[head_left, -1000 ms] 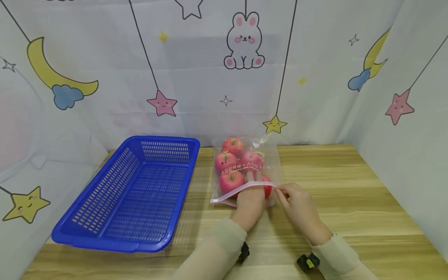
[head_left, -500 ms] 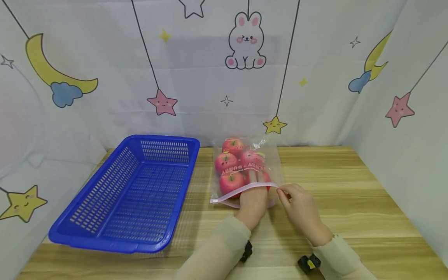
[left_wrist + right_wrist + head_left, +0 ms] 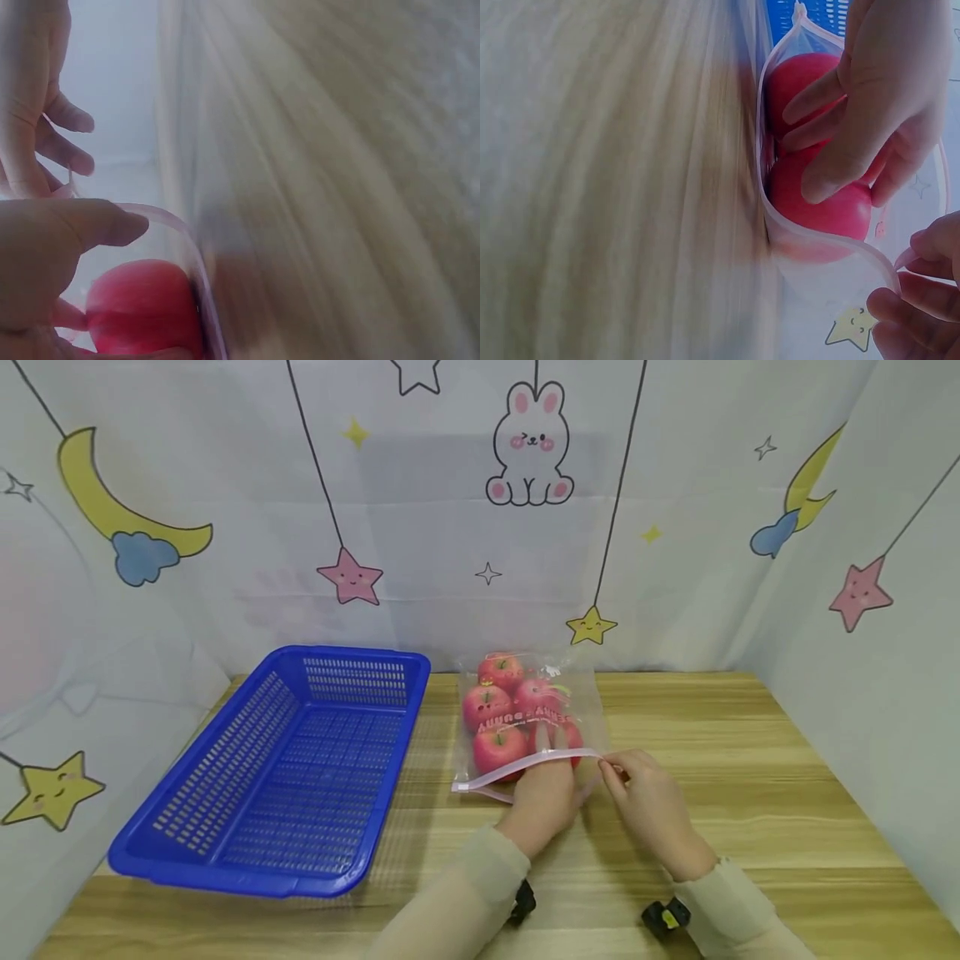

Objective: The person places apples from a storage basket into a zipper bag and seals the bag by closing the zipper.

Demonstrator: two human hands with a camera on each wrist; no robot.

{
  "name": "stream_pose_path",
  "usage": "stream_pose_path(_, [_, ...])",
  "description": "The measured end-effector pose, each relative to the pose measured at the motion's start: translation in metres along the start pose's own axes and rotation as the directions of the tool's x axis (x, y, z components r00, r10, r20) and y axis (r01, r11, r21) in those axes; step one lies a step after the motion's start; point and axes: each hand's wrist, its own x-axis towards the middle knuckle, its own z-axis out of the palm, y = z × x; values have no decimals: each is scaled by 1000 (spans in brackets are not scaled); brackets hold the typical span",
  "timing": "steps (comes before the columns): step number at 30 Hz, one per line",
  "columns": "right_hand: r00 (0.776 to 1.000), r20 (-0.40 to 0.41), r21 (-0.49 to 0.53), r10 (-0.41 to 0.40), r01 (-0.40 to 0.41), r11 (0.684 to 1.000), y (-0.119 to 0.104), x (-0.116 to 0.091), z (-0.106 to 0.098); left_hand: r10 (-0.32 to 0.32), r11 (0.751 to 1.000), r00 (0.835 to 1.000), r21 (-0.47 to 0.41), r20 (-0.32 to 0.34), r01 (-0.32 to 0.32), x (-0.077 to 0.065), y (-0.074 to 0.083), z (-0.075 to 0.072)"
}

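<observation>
A clear zip bag [image 3: 588, 710] with pink lettering lies on the table, its mouth toward me. Several red apples [image 3: 498, 752] are inside it. My left hand [image 3: 545, 802] reaches through the mouth, and its fingers grip the near right apple [image 3: 821, 202]. In the right wrist view, the thumb and fingers of the left hand [image 3: 892, 90] lie around that apple, with a second apple [image 3: 802, 71] touching it. My right hand [image 3: 648, 797] pinches the right end of the pink zip edge [image 3: 525, 760]. The bag partly veils the left fingertips.
On the left stands a blue plastic basket [image 3: 322, 760] with slotted walls and nothing in it. The wooden table [image 3: 750, 793] meets a white printed curtain [image 3: 442, 527] at the back and sides. Black wrist cameras [image 3: 665, 917] sit under both wrists.
My left hand has shifted slightly right inside the bag, about the near right apple. The right hand keeps its pinch on the zip edge, a touch farther right. The head view shifts slightly.
</observation>
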Motion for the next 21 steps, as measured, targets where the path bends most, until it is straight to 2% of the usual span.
stream_pose_path(3, [1000, 2, -3, 8, -8, 1000, 2, 2, 0, 26, 1000, 996, -11, 81, -25, -2, -2, -4])
stream_pose_path(7, [1000, 11, -13, 6, -6, 1000, 3, 4, -1, 45, 998, 987, 25, 156, -50, -7, -1, -12])
stream_pose_path(15, [999, 28, -11, 20, -20, 1000, 6, 7, -4, 117, 984, 968, 103, 221, -143, -21, 2, -31])
stream_pose_path(21, [998, 54, -12, 33, -33, 999, 8, 9, -7, 113, 981, 957, 121, 268, -150, -30, 1, -41])
